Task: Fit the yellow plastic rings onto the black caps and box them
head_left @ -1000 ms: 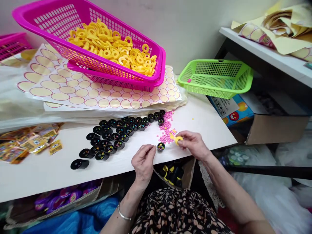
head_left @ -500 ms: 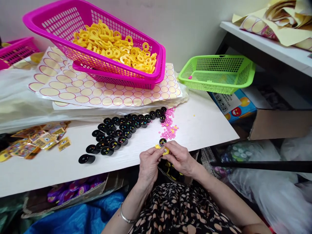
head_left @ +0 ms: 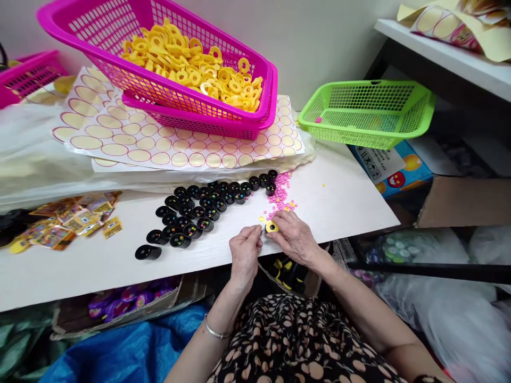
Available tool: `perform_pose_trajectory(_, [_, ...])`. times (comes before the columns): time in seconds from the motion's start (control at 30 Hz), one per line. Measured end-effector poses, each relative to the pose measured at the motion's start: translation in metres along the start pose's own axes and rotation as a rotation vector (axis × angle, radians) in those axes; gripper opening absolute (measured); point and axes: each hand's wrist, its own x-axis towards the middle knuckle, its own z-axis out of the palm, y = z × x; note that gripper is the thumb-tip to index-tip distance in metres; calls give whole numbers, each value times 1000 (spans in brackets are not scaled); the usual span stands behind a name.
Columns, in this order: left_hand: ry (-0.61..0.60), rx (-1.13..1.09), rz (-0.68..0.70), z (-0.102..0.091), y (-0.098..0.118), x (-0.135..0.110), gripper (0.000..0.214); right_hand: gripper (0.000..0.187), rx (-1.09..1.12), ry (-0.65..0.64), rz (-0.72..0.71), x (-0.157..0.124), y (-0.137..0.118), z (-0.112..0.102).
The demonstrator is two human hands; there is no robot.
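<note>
My right hand (head_left: 294,236) pinches a yellow ring (head_left: 272,226) with a black centre, low over the table's front edge. The ring appears to sit on a small black cup, mostly hidden by the ring and my fingers. Close on its left, my left hand (head_left: 245,249) is closed, thumb and fingertips together; what they hold, if anything, I cannot make out. Pink pellets (head_left: 280,196) mixed with a few yellow ones lie just beyond my hands. Left of them stand several black cups (head_left: 198,211) with coloured bits inside.
Yellow rings (head_left: 191,66) fill a tilted magenta basket (head_left: 167,118) on sticker sheets (head_left: 139,156). A green basket (head_left: 365,139) stands at the back right. Gold wrappers (head_left: 82,221) lie on the left of the white table (head_left: 347,207). Below the front edge, a box holds purple items (head_left: 120,303).
My hands have moved slightly forward. The black cup was upright with its open mouth showing; now the yellow ring faces up in my right hand, and my left fingers have drawn a little away.
</note>
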Motion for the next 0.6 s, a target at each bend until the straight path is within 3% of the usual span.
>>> perform_pose_trajectory(0.27, [-25,178,155,8,-9,8,25,17,132,-51,63,2,-2,3])
perform_pose_trajectory(0.4, [-16,235,187,8,-10,12,25,14,475,35,169,2,0,10])
perform_pose_trajectory(0.6, [-7,285,184,9,-7,11,26,23,1022,116,491,-2,1,26])
